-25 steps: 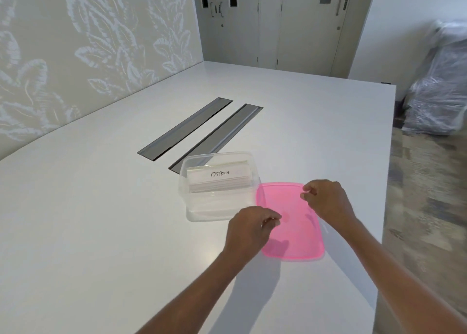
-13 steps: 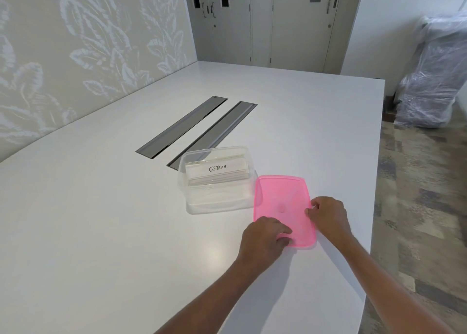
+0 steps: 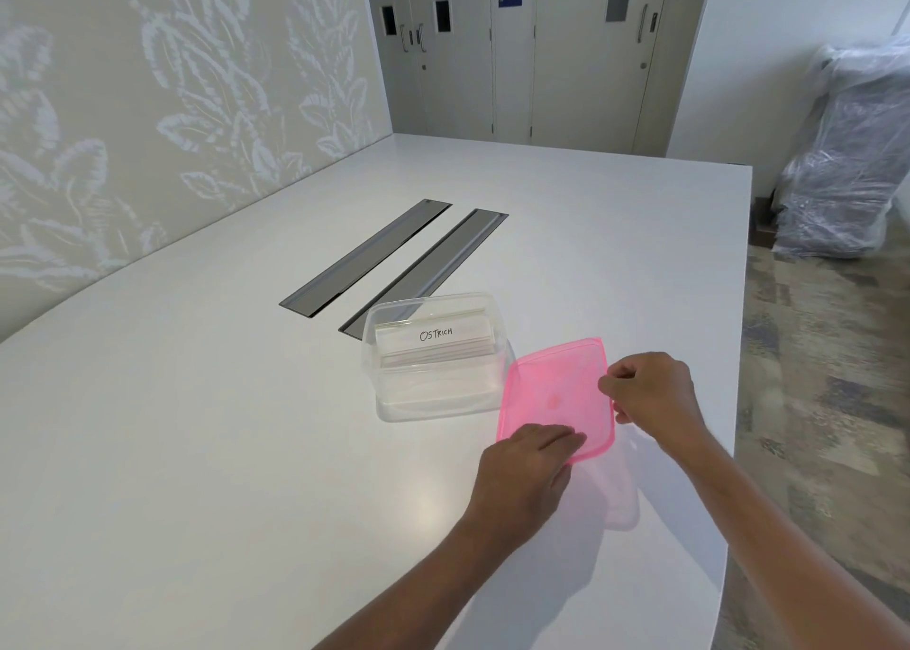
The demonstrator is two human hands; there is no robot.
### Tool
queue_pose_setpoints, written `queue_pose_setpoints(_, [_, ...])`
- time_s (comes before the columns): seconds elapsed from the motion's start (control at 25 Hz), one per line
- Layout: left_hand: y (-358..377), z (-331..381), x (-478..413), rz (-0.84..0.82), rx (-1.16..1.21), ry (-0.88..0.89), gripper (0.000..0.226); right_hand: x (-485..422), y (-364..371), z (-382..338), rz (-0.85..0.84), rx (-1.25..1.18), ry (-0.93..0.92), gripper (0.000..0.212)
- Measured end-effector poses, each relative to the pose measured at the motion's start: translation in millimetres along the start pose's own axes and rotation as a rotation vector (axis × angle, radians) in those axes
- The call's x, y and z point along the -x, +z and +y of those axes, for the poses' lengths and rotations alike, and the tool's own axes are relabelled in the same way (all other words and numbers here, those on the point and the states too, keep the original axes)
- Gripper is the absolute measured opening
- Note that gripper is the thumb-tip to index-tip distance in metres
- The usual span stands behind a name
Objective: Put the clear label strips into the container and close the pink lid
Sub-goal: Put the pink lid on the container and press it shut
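Note:
A clear plastic container stands open on the white table. Inside it lean several clear label strips; the front one reads OSTRICH. Just right of the container, the pink lid is raised off the table and tilted, casting a pink shadow below. My left hand grips the lid's near edge. My right hand pinches the lid's right edge.
Two long grey cable slots are set into the table behind the container. The table's right edge runs close to my right arm. A patterned wall panel stands at the left. Plastic-wrapped furniture sits on the floor at right.
Both hands slid to the lid's near and right edges and took hold of it. The lid now is lifted off the table and tilted, where it lay flat before.

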State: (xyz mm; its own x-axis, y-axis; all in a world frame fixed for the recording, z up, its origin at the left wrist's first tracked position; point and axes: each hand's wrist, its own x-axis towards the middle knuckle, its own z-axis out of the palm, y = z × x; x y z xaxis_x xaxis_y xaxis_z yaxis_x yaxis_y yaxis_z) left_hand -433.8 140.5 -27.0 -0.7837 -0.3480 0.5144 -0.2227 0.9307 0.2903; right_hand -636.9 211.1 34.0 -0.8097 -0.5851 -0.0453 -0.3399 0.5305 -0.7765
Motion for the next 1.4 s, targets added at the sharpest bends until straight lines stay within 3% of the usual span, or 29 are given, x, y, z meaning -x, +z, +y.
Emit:
queue_pose_setpoints(0.28, [-36,-2,-23,0.268,0.043,-0.184,0.033,3,-7,-24,0.085,-0.428,-0.067,0.017])
queue_pose_setpoints(0.4, [-62,-2,-34,0.343,0.169,-0.32,0.026,-4,-1,-20,0.08,-0.502,-0.009,0.051])
queue_pose_setpoints(0.52, [-86,-7,-47,0.414,0.538,-0.545,0.019,-13,5,-17,0.042,-0.403,0.048,0.076])
queue_pose_setpoints(0.6, [-101,-16,-56,0.464,0.788,-0.674,0.019,-17,9,-16,0.035,-0.414,0.076,0.08])
queue_pose_setpoints(0.68, [-114,-30,-62,0.496,0.908,-0.748,0.021,-22,14,-15,0.05,-0.532,0.062,0.064])
queue_pose_setpoints(0.8, [-132,-49,-65,0.525,0.933,-0.777,0.023,-26,19,-21,0.055,-0.659,-0.001,0.019])
queue_pose_setpoints(0.84, [-136,-54,-65,0.533,0.937,-0.783,0.025,-27,21,-24,0.049,-0.658,-0.024,0.015])
queue_pose_setpoints(1.12, [-140,-90,-63,0.585,0.944,-0.879,0.017,-46,47,-50,-0.012,-0.552,-0.034,0.018])
queue_pose_setpoints(1.4, [-138,-139,-60,0.633,0.84,-0.949,0.022,-58,72,-62,-0.074,-0.549,-0.035,0.005])
